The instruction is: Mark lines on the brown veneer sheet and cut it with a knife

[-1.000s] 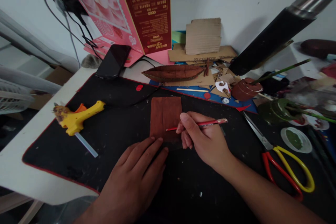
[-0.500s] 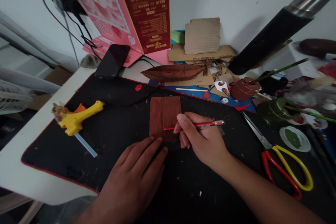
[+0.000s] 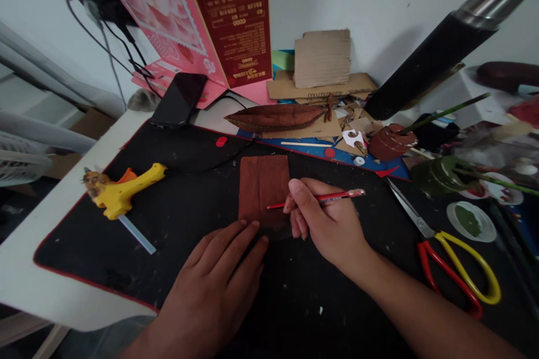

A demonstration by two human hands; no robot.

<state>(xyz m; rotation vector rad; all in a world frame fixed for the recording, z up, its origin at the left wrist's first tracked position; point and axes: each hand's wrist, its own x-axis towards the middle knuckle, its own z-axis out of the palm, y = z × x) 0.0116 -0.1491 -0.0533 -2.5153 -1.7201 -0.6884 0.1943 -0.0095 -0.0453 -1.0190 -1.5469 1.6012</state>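
Panel (image 3: 264, 185), brown, just beyond left hand (image 3: 214, 277), apparently touching it

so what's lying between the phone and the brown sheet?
Head view: between phone and brown sheet, small red discs and a thin black cord, over black mat.

Glue gun (image 3: 120, 197) lies left of the sheet (image 3: 263, 182), scissors (image 3: 426, 230) right, boat-shaped piece (image 3: 273, 116) behind.

- Your pencil (image 3: 334, 197) is red.
- Your flat piece (image 3: 257, 185) is reddish brown.
- Your mat (image 3: 189, 202) is black, edged red.
- Your glue gun (image 3: 141, 180) is yellow with an orange trigger (image 3: 127, 175).
- Your scissors (image 3: 426, 230) have red and yellow handles (image 3: 475, 309).
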